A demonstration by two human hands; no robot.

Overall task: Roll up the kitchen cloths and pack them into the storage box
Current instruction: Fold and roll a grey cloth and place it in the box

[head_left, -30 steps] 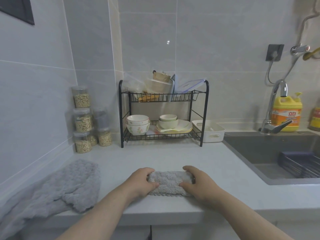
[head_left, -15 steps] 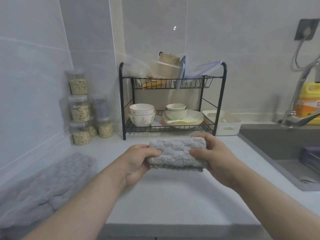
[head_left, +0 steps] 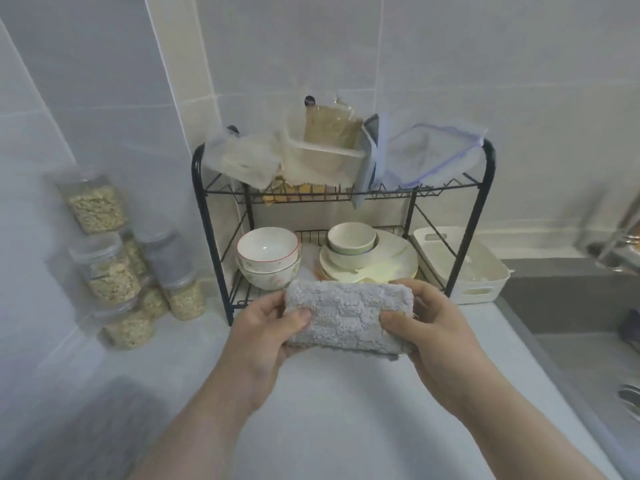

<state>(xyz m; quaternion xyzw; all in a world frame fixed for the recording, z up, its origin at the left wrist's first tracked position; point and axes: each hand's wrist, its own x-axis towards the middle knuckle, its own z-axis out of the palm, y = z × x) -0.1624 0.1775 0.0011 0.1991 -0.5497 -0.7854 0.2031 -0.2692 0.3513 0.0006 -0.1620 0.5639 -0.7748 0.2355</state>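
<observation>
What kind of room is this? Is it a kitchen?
Yes, most likely a home kitchen. A black dish rack holds bowls and plates, a sink with a tap is on the right, and jars of dry food stand against the tiled wall.

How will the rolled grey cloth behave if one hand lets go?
Likely soft and floppy: the cloth dents under the thumbs. Seemingly light: left hand and right hand hold it up by its ends. Untied, it may unroll.
</observation>
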